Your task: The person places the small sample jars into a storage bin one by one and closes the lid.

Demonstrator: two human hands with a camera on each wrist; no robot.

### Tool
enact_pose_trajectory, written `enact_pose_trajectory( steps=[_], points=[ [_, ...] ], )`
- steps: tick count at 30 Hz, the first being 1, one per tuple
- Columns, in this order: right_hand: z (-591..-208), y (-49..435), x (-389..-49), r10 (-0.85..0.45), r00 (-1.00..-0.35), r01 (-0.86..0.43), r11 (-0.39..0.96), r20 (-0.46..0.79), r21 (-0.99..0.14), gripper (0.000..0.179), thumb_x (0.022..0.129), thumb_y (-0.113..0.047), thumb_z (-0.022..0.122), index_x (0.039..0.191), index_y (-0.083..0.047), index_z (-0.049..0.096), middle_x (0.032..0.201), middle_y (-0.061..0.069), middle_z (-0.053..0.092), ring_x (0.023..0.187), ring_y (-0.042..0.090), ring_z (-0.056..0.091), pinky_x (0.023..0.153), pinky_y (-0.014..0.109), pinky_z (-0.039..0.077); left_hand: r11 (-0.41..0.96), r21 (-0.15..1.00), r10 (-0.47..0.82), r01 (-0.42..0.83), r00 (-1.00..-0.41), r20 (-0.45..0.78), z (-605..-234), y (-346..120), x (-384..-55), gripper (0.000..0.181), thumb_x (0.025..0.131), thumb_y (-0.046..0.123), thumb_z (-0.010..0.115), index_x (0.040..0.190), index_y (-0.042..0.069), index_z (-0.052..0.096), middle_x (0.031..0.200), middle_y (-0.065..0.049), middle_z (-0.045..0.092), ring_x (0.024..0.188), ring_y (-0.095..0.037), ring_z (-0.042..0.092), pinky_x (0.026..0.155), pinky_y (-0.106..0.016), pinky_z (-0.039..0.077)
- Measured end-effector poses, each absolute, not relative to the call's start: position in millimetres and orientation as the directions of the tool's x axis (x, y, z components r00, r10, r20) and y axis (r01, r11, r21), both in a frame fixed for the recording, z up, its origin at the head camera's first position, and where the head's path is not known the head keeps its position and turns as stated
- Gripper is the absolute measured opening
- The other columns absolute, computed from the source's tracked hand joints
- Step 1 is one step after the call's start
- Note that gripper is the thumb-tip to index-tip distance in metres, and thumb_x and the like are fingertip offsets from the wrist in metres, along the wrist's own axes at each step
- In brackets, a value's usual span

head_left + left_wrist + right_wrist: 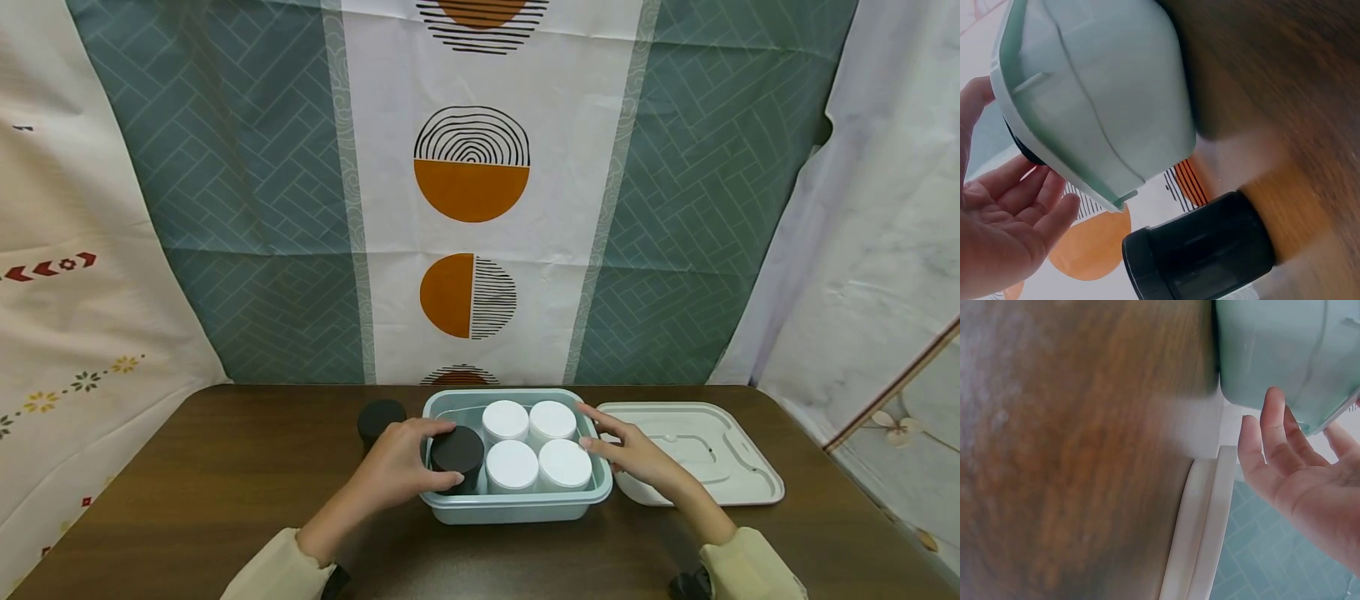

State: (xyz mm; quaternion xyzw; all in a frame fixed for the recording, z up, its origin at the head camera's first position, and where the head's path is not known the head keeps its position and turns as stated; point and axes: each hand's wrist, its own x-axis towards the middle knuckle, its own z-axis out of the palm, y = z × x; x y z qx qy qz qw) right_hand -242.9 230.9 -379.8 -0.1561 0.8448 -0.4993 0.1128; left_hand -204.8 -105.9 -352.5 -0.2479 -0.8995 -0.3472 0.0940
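Note:
A light green plastic bin (517, 512) stands on the table with several white-lidded jars (512, 467) packed in its middle and right. Inside its left end is a black-lidded jar (457, 450), which my left hand (401, 460) grips between thumb and fingers from the left. In the left wrist view, the bin wall hides most of that jar. A second black jar (1200, 250) stands upright on the table, just outside the bin and behind my left hand. My right hand (637, 452) is at the bin's right rim, fingers extended, fingertips at the edge.
Right of the bin, a whitish rectangular lid (705, 454) lies on the brown wooden table (247, 475), partly behind my right hand. A patterned cloth (480, 217) hangs along the table's far edge, with pale cloths at both sides.

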Motion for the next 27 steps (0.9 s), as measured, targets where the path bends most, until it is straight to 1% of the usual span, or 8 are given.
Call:
enact_pose_trajectory(
  steps=[4,9,13,19,23,27],
  points=[
    [-380.1,231.0,-243.3,-0.379,-0.925,-0.154,0.453,-0.033,-0.878,0.063,0.090,-0.027,0.057,0.144,-0.014,0.028,0.123,0.026,0.045,0.090,0.023,0.054,0.065,0.033,0.052,0.633,0.559,0.432,0.536,-0.844,0.319,-353.5,-106.8,-205.9,0.054,0.064,0.022,0.081,0.110,-0.001,0.064,0.106,-0.009,0.066,0.088,-0.016,0.058,0.068,-0.024,0.045],
    [-380.0,230.9,-243.7,-0.381,-0.924,-0.157,0.453,-0.031,-0.877,0.063,0.090,-0.027,0.057,0.144,-0.013,0.028,0.123,0.026,0.045,0.089,0.023,0.055,0.065,0.032,0.052,0.620,0.552,0.485,0.557,-0.826,0.289,-352.7,-106.9,-207.1,0.055,0.065,0.022,0.081,0.111,-0.002,0.063,0.103,-0.010,0.066,0.082,-0.014,0.057,0.064,-0.023,0.044],
    [-379.5,230.7,-243.5,-0.382,-0.924,-0.161,0.454,-0.028,-0.876,0.063,0.090,-0.027,0.057,0.144,-0.013,0.028,0.123,0.027,0.044,0.089,0.023,0.055,0.065,0.032,0.052,0.620,0.541,0.521,0.568,-0.814,0.257,-350.1,-107.7,-208.6,0.055,0.065,0.023,0.081,0.111,-0.002,0.063,0.103,-0.010,0.066,0.082,-0.013,0.056,0.066,-0.023,0.045],
    [-379.1,230.4,-243.6,-0.377,-0.926,-0.159,0.457,-0.029,-0.875,0.063,0.090,-0.027,0.057,0.144,-0.013,0.028,0.123,0.027,0.045,0.088,0.023,0.055,0.064,0.033,0.052,0.615,0.529,0.577,0.585,-0.791,0.203,-343.3,-109.5,-211.4,0.054,0.069,0.029,0.078,0.110,-0.003,0.064,0.105,-0.012,0.066,0.083,-0.015,0.056,0.065,-0.023,0.044],
    [-379.0,230.7,-243.4,-0.378,-0.925,-0.159,0.462,-0.031,-0.873,0.063,0.090,-0.027,0.057,0.144,-0.013,0.028,0.124,0.027,0.044,0.089,0.024,0.053,0.064,0.032,0.051,0.615,0.536,0.577,0.578,-0.794,0.194,-340.7,-112.3,-211.3,0.053,0.072,0.030,0.076,0.111,-0.003,0.063,0.107,-0.013,0.065,0.086,-0.017,0.058,0.068,-0.025,0.047],
    [-379.5,231.0,-243.5,-0.382,-0.924,-0.164,0.465,-0.030,-0.870,0.063,0.090,-0.027,0.057,0.144,-0.013,0.028,0.123,0.026,0.045,0.087,0.023,0.053,0.063,0.031,0.050,0.622,0.560,0.523,0.548,-0.823,0.224,-339.6,-118.8,-210.2,0.053,0.073,0.029,0.076,0.114,-0.002,0.062,0.108,-0.013,0.065,0.089,-0.019,0.059,0.071,-0.029,0.049]
  ],
)
